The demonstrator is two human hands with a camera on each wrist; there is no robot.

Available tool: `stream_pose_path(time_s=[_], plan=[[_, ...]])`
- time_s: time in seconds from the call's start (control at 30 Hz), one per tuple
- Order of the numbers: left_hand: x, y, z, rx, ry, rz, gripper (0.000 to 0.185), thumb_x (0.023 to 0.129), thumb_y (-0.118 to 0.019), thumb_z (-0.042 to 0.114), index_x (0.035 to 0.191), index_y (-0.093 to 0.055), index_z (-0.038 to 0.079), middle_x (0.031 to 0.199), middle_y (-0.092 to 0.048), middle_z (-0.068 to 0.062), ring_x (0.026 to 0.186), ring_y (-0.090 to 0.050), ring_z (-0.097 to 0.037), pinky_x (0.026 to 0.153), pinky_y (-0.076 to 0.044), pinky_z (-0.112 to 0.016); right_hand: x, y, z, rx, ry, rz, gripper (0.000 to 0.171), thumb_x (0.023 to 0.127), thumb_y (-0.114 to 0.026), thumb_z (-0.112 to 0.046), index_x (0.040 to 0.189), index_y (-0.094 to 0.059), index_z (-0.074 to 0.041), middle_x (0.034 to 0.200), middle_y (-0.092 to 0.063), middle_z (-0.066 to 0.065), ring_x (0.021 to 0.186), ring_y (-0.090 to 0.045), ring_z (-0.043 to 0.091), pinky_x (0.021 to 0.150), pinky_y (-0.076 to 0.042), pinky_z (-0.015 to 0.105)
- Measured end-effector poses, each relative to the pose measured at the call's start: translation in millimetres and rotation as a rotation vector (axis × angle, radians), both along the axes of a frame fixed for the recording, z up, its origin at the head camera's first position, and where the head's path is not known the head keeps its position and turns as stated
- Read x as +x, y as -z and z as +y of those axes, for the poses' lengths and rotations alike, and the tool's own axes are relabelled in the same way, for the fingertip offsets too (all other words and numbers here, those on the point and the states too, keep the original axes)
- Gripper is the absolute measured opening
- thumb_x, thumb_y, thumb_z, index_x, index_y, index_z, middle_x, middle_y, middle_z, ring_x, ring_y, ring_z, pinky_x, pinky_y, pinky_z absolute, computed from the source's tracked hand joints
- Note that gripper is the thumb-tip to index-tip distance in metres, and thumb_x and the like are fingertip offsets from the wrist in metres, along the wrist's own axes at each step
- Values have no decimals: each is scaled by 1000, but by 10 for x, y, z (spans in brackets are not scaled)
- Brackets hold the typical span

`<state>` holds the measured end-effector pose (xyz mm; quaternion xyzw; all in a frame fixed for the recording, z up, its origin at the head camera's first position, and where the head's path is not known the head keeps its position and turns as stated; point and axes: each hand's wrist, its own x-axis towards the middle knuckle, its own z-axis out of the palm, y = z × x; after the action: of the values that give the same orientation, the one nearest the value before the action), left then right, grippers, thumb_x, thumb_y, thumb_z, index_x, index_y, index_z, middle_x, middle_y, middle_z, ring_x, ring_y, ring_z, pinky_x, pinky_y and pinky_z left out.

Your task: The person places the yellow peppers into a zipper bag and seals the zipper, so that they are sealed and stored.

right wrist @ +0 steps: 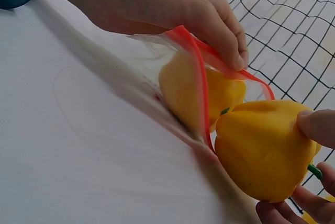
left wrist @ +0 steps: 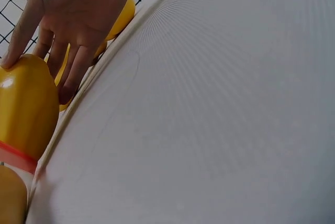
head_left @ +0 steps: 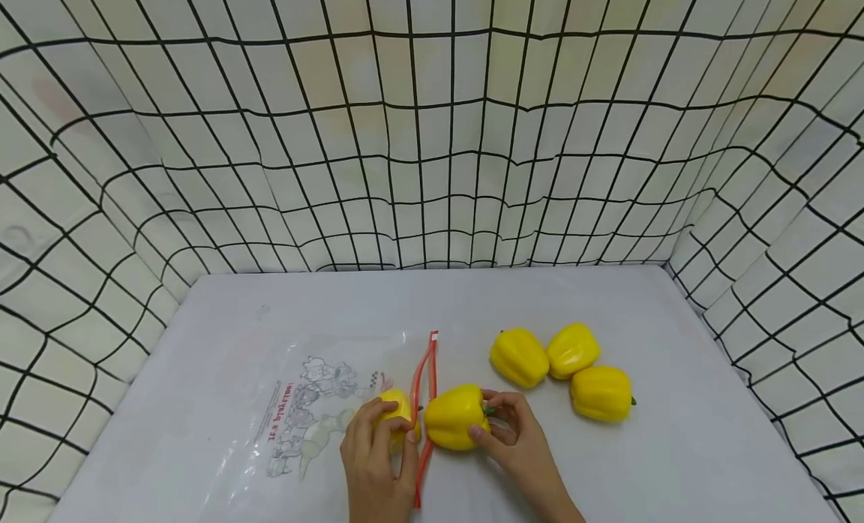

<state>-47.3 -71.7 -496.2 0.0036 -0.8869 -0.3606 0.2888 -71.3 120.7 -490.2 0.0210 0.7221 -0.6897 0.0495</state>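
A clear zip bag (head_left: 317,395) with printed drawings and a red zip edge (head_left: 433,373) lies on the table, its mouth toward the right. My left hand (head_left: 379,455) pinches the bag's upper red edge, holding the mouth apart, as the right wrist view shows. One yellow bell pepper (right wrist: 178,90) sits inside the bag, partly behind that hand in the head view. My right hand (head_left: 516,448) grips another yellow bell pepper (head_left: 454,418) near its green stem, thumb on one side and fingers on the other. This pepper is right at the bag's mouth.
Three more yellow bell peppers, one at the left (head_left: 520,358), one at the back (head_left: 574,350) and one in front (head_left: 602,394), lie grouped on the white table (head_left: 675,463) to the right. Black netting (head_left: 452,163) over pale walls surrounds the table.
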Motion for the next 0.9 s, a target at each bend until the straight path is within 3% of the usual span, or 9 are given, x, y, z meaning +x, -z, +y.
stream_pose_path(time_s=[0.37, 0.63, 0.9], plan=[[16, -47, 5, -20, 7, -8, 20, 81, -77, 8, 90, -62, 18, 123, -56, 1, 130, -43, -19, 108, -25, -35, 33, 26, -88, 18, -43, -47, 50, 85, -77, -29, 120, -48, -8, 142, -52, 10, 128, -54, 26, 95, -52, 22], [34, -56, 18, -34, 8, -8, 17, 84, -74, 9, 91, -61, 18, 123, -56, 1, 131, -43, -21, 109, -24, -38, 64, 67, -174, -21, -78, 1, 55, 87, -75, -25, 134, -47, -15, 144, -47, 8, 128, -53, 27, 97, -51, 21], [62, -71, 41, -61, 2, 8, 18, 83, -75, 9, 90, -61, 17, 120, -57, -1, 129, -45, -23, 112, -24, -38, 115, 102, -241, -63, -68, -36, 66, 87, -73, -34, 136, -39, -7, 145, -44, 23, 130, -55, 33, 96, -53, 24]])
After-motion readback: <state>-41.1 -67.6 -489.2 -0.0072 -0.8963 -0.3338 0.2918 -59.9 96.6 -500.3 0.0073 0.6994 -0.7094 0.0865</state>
